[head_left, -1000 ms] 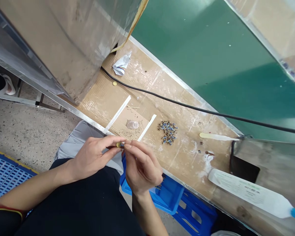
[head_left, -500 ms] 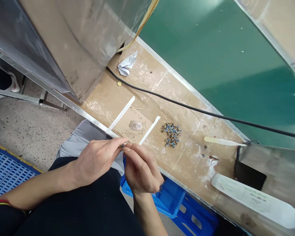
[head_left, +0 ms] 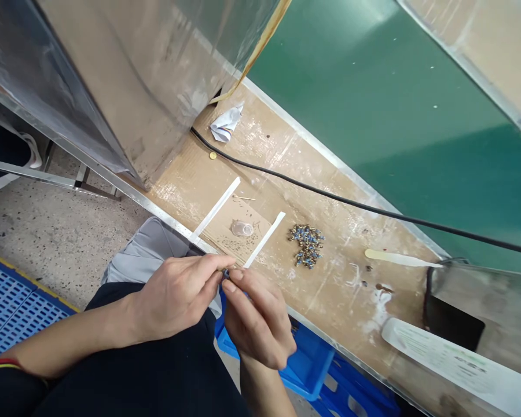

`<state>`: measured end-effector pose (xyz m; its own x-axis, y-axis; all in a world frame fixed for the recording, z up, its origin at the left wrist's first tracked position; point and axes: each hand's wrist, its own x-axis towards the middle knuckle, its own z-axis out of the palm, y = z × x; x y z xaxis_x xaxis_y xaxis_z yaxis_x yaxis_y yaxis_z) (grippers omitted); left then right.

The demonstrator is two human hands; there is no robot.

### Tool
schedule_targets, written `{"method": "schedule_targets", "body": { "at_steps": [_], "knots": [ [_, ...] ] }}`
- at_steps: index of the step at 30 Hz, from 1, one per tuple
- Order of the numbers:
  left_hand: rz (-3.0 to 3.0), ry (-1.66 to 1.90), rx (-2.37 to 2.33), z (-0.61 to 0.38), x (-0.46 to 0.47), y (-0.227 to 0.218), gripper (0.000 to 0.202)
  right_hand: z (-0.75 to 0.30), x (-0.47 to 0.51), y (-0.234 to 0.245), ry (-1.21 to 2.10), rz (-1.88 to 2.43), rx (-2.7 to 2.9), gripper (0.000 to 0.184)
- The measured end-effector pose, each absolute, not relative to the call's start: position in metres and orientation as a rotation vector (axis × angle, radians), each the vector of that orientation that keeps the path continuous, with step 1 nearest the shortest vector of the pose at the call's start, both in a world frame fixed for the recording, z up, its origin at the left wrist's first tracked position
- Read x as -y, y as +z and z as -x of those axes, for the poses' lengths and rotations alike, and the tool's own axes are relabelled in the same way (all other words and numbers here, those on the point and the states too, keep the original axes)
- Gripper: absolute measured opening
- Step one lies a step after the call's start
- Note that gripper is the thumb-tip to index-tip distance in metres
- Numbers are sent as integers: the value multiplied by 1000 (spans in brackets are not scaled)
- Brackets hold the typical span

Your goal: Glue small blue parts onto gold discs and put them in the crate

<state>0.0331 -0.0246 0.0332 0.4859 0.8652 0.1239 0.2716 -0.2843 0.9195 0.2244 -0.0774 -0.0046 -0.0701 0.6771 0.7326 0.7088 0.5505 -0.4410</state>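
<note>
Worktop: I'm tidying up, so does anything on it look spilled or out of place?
A ragged white smear beside the white container looks like a possible spill or residue. Tiny dark bits also lie scattered around the small clear dish, loose rather than contained.

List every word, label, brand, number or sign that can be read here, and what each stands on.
Nothing can be read.
White bottle: lines of small print and some larger dark characters, all too blurred to read.
Small part between left hand and right hand: mostly hidden, no lettering discernible.
</note>
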Motion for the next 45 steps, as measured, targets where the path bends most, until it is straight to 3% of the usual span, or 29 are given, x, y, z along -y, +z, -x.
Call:
{"method": "schedule_targets", "body": {
  "at_steps": [11,17,23,30,36,39,45],
  "knots": [
    [-1774,888,-979,-37,23,27,31,-220,69,14,614,1372,1364,30],
    [-1779,896,-1011,-39,22,25,28,-215,69,14,761,1415,1211,17],
    [-1812,950,-927,-42,21,20,53,-214,69,13,853,1398,1133,13],
    [-1808,924,-859,-42,20,19,60,-219,72,10,903,1366,1121,19],
    [-1347,667,-1044,-41,19,8,47,-216,74,-3,761,1414,1194,17],
    [-1113,578,-1027,-45,19,-4,56,-216,78,-12,551,1345,1339,25],
    [-1073,230,-830,-60,27,-12,72,-234,122,-24,500,1453,1262,10]
  ]
}}
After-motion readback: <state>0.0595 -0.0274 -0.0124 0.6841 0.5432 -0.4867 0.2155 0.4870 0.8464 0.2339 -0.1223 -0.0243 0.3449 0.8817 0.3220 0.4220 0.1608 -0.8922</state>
